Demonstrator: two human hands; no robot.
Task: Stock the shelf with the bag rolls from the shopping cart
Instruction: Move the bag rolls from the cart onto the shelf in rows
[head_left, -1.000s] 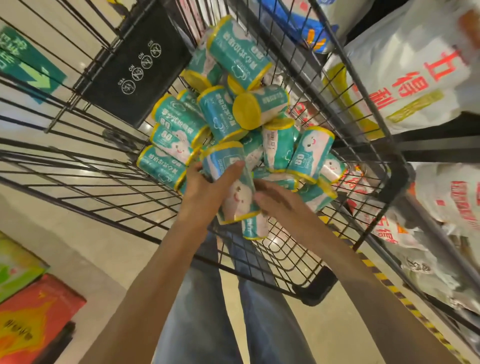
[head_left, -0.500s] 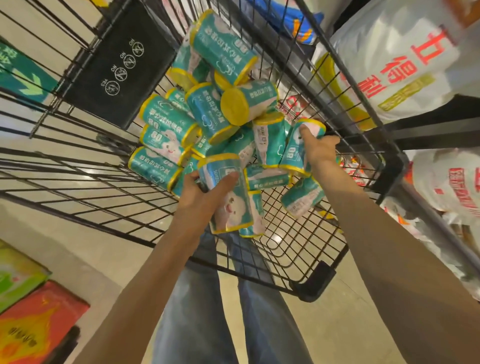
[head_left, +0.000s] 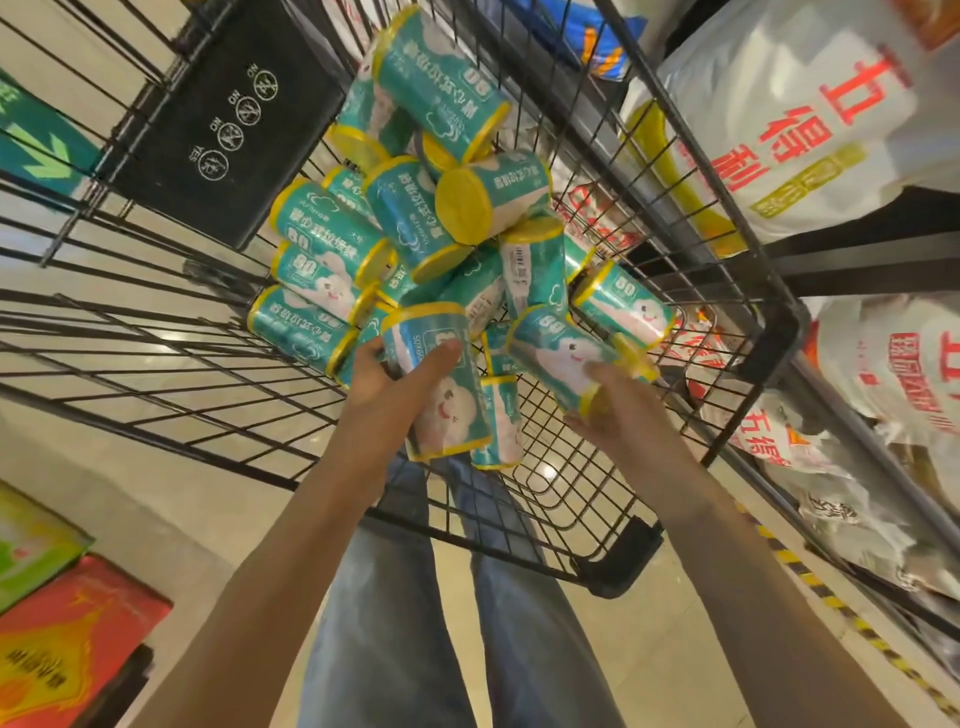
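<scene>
A: Teal wrappers with yellow ends, a whole heap of bag rolls (head_left: 415, 218) lying piled in the wire shopping cart (head_left: 613, 525). Where are the hands?

B: Both are down inside the cart, at the near edge of the pile. The left hand (head_left: 387, 374) is wrapped round one roll (head_left: 441, 384), thumb laid across its front and fingers curled behind it, the roll standing roughly upright with a cartoon face on its wrapper.

A: And the right?

B: The right hand (head_left: 610, 410) has its fingers and thumb curled round the lower end of a second roll (head_left: 563, 353), which lies tilted, its far end pointing up and to the left. A third roll (head_left: 623, 304) sits just beyond it against the cart's right side.

A: Anything outside the cart?

B: White sacks (head_left: 789, 114) with red lettering fill the shelf (head_left: 852, 249) on the right. A black panel (head_left: 223, 119) with round symbols hangs at the cart's far end. Blue jeans (head_left: 395, 613) show below through the wire, and coloured boxes (head_left: 62, 639) sit at the lower left.
</scene>
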